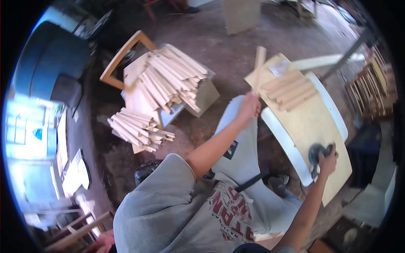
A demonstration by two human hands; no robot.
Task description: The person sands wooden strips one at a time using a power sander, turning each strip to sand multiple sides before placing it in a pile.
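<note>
My left hand (249, 109) is closed around the lower end of a pale wooden slat (260, 61), which points up and away from me. The slat is held beside the near left edge of a plywood board (301, 126). Farther right, my right hand (328, 162) grips a dark power sander (315, 152) that sits over the board's right part. Several wooden slats (291, 90) lie side by side on the far left part of the board, close to my left hand. A small clear plastic piece (279, 67) rests at the board's far corner.
The board lies over a white plastic seat or stool (280, 133). To the left, a large pile of slats (168, 78) covers a wooden chair (122, 59), with a second bundle (139, 128) nearer. Stacked wood (373, 86) stands far right; a blue barrel (52, 61) stands left.
</note>
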